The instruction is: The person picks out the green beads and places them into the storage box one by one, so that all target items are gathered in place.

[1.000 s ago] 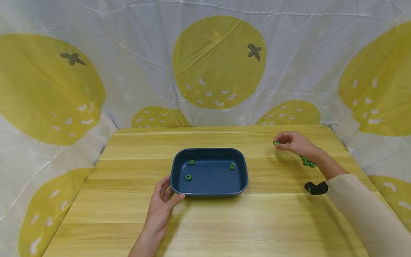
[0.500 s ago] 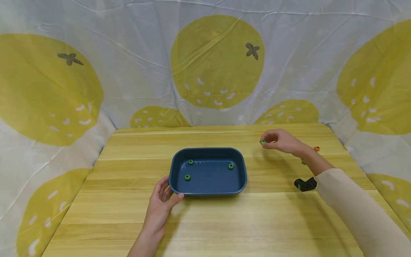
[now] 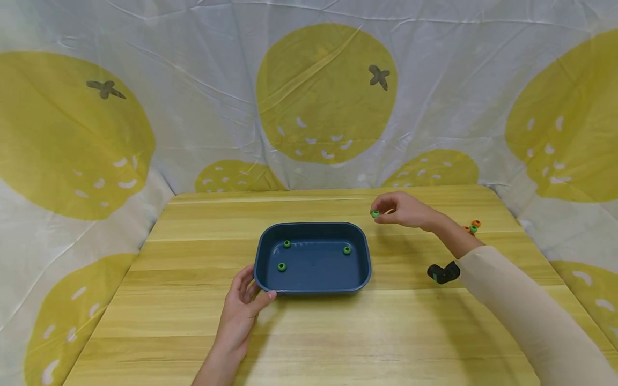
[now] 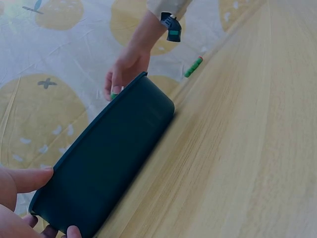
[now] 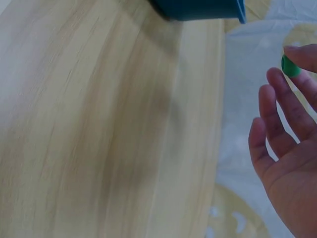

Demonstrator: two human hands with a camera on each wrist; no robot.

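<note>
A dark blue rectangular plastic basin (image 3: 314,290) stands on the table, with three green beads on its floor, one of them a bead (image 3: 347,250) at the right. My left hand (image 3: 240,313) grips its front left corner, thumb on the rim and fingers round the outer wall; the left wrist view has the same thumb (image 4: 34,179) on the edge. Up and to the right of the basin, my right hand (image 3: 403,210) pinches a green bead (image 3: 375,214) between thumb and forefinger. In the right wrist view that bead (image 5: 290,66) shows a hole, and the other fingers are spread loosely.
Behind the right forearm lie several orange and green beads, among them an orange bead (image 3: 476,223), partly hidden by the arm. A black device (image 3: 443,272) is on the right wrist. The wooden table (image 3: 338,343) ends at a fruit-print cloth (image 3: 434,80) at the back and sides.
My right hand has moved left toward the basin with the green bead, uncovering orange beads behind the forearm. The left hand and the basin have stayed in place.
</note>
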